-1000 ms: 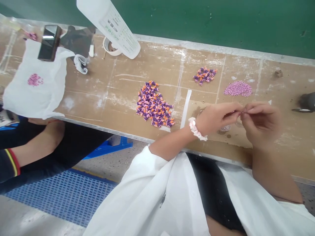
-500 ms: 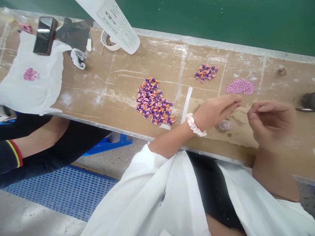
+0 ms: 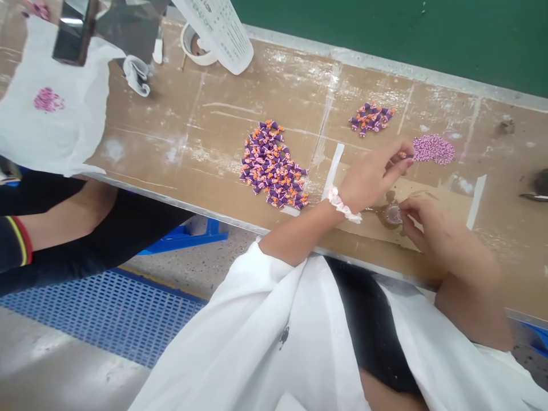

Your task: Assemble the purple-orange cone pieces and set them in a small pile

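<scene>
A figure point(image 3: 406, 155) is being pinched by the left hand point(image 3: 371, 177) near beads point(image 3: 433, 149); the cup point(image 3: 393, 214) is now being reached by the right hand point(image 3: 434, 225) (grip cannot be told), attention apparently being redirected there.

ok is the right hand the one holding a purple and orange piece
No, the left hand pinches the purple and orange piece, while the right hand is at the small clear round item.
</scene>
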{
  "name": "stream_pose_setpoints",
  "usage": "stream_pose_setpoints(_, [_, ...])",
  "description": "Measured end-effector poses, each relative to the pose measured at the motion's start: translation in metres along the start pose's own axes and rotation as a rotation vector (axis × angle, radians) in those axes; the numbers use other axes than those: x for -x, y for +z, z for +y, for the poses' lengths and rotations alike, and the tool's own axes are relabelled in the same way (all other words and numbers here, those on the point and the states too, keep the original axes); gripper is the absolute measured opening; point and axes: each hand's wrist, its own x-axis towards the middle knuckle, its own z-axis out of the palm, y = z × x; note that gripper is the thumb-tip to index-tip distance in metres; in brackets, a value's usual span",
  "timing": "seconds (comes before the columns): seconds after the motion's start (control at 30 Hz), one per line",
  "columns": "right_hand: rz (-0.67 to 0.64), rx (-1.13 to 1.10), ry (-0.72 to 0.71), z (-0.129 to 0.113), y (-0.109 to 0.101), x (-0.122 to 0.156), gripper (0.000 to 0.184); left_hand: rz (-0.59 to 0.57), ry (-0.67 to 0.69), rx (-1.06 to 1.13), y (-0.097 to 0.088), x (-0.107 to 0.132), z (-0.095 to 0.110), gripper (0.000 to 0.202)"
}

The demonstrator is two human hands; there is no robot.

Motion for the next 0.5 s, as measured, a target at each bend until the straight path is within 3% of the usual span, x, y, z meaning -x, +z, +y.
stream_pose_setpoints(0.13, [-0.003,0.020,-0.066,-0.004,-0.002,-0.002,0.006,-0.019,-0.028,0.012,-0.001,-0.001,0.000,0.015])
stream_pose_setpoints(0.23, [0.044,-0.018,-0.036,-0.002,-0.005,-0.002,0.007,-0.035,-0.102,0.081,0.000,-0.002,-0.001,0.015])
stream_pose_setpoints(0.3, [0.179,-0.078,0.008,0.001,-0.005,-0.001,0.011,-0.068,-0.186,0.235,0.001,-0.002,0.001,0.019])
stream_pose_setpoints(0.43, [0.576,-0.243,0.039,0.003,-0.001,-0.001,0.023,-0.218,-0.471,0.624,0.007,0.000,0.010,0.032])
stream_pose_setpoints(0.5, [0.681,-0.259,0.012,0.002,0.003,-0.003,0.023,-0.272,-0.579,0.771,0.011,0.002,0.013,0.037])
